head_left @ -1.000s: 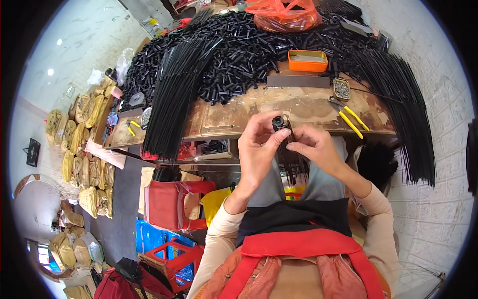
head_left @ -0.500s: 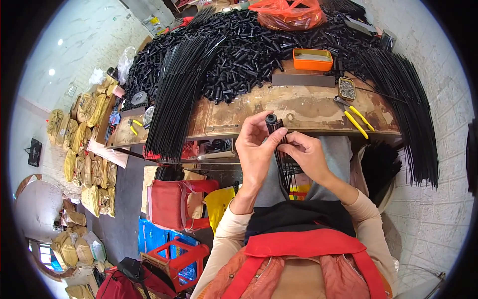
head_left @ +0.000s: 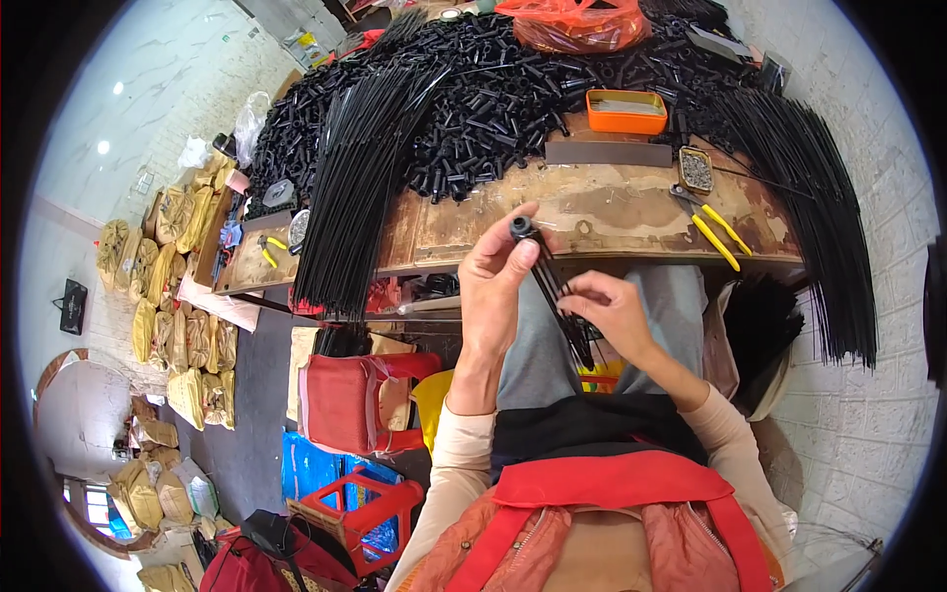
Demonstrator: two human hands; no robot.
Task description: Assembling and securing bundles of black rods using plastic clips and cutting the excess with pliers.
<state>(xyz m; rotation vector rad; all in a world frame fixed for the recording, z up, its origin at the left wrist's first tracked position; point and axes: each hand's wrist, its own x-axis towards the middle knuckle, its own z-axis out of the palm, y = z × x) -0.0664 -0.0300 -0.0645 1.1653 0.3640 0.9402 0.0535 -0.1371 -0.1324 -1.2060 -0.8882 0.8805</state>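
Observation:
My left hand (head_left: 485, 301) is closed round the top of a bundle of thin black ribs (head_left: 562, 308), which look like umbrella ribs. A round black hub (head_left: 522, 228) with a hole in its end sticks out above the thumb. The bundle tilts, its lower ends pointing down to the right over my lap. Beside the middle of the bundle is my right hand (head_left: 612, 314), its thumb and forefinger pinched at one of the ribs. The exact grip at the fingertips is too small to make out fully.
Black tubular parts (head_left: 478, 128) heap across the worktable (head_left: 631, 212). Long black rods overhang its edge at left (head_left: 345, 212) and right (head_left: 824, 227). Yellow-handled pliers (head_left: 715, 235), a tin of small metal pieces (head_left: 695, 170) and an orange box (head_left: 626, 111) lie within reach.
My left hand has shifted slightly left and tilted the bundle, its hub now further left. My right hand has moved a little down, away from the hub.

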